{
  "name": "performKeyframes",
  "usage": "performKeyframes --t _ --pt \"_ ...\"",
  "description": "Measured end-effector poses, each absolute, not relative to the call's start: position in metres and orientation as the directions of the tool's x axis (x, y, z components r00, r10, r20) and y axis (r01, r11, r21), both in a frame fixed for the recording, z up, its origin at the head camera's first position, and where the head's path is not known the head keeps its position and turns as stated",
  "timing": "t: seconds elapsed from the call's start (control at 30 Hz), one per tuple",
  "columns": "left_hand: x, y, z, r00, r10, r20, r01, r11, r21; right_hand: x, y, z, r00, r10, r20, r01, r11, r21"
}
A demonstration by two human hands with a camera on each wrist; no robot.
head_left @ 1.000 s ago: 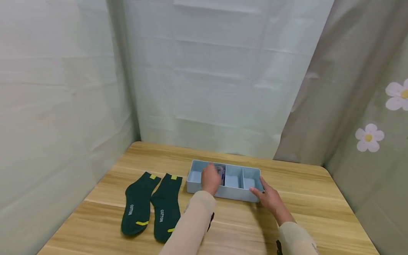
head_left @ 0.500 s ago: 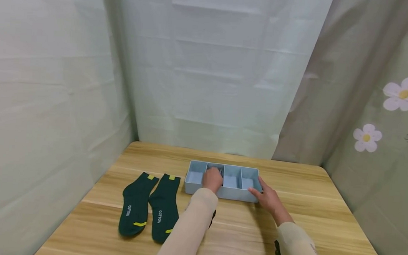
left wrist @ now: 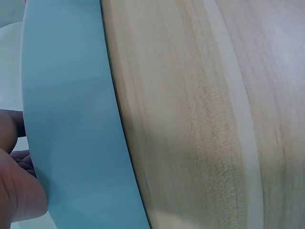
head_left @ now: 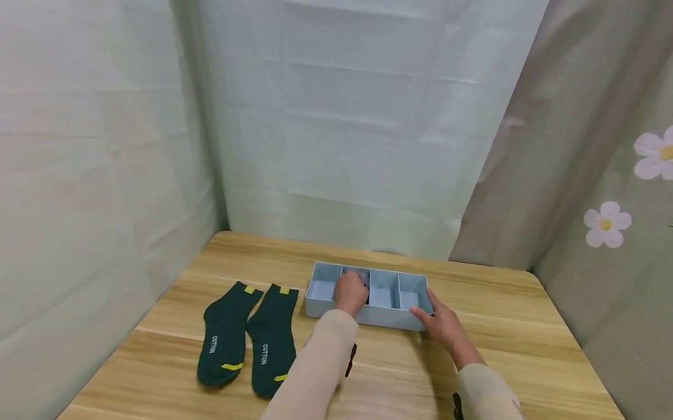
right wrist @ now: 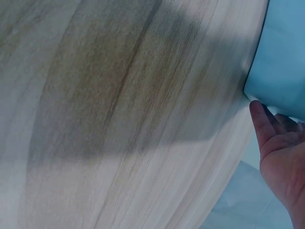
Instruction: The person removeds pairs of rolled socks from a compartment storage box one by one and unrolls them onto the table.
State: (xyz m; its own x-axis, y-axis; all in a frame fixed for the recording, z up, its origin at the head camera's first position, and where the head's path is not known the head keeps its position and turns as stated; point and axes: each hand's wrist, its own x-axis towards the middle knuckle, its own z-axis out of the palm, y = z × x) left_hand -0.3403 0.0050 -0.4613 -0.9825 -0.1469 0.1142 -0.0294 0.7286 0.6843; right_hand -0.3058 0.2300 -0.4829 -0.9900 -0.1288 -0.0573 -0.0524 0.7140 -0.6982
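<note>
A pale blue divided storage box (head_left: 393, 317) lies lengthwise on the wooden table. My left hand (head_left: 350, 293) reaches over its front wall into the second compartment from the left. Beside the fingers shows a small, partly clear item with dark blue or purple (head_left: 364, 279); the hand covers much of it, and I cannot tell whether the fingers hold it. In the left wrist view the left hand (left wrist: 19, 186) is at the box rim. My right hand (head_left: 447, 329) holds the box's right end, thumb at the front corner, fingers (right wrist: 261, 119) along the end wall.
Two dark green socks (head_left: 222, 337) with yellow marks and the word COTTON lie flat on the table (head_left: 508, 320), left of the box. Pale curtains (head_left: 351, 141) hang behind and on both sides. The left forearm passes close to the right-hand sock (head_left: 272, 346).
The left hand has gone lower and slightly right within the second compartment, and the small item there shows a little differently. The right hand keeps its hold on the box's end.
</note>
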Motion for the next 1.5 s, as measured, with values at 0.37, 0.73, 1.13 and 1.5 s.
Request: performKeyframes --t 0.37,0.73,1.13,1.5 --pt "-0.342 0.0 -0.456 -0.98 -0.135 0.148 0.031 0.624 0.78 -0.306 0.234 -0.485 -0.99 -0.13 -0.06 -0.054 0.723 -0.689" --pt "-0.341 0.003 -0.466 -0.963 -0.111 0.246 0.104 0.689 0.718 -0.304 0.232 -0.483 -0.99 -0.133 -0.051 -0.061 0.719 -0.692" --pt "-0.342 -0.01 -0.453 -0.968 -0.082 0.239 0.147 0.584 0.799 -0.303 0.229 -0.484 -0.99 -0.124 -0.062 -0.047 0.723 -0.689" --pt "-0.354 -0.023 -0.436 -0.971 -0.057 0.234 0.164 0.553 0.817 -0.303 0.227 -0.484 -0.991 -0.125 -0.055 -0.052 0.722 -0.69"
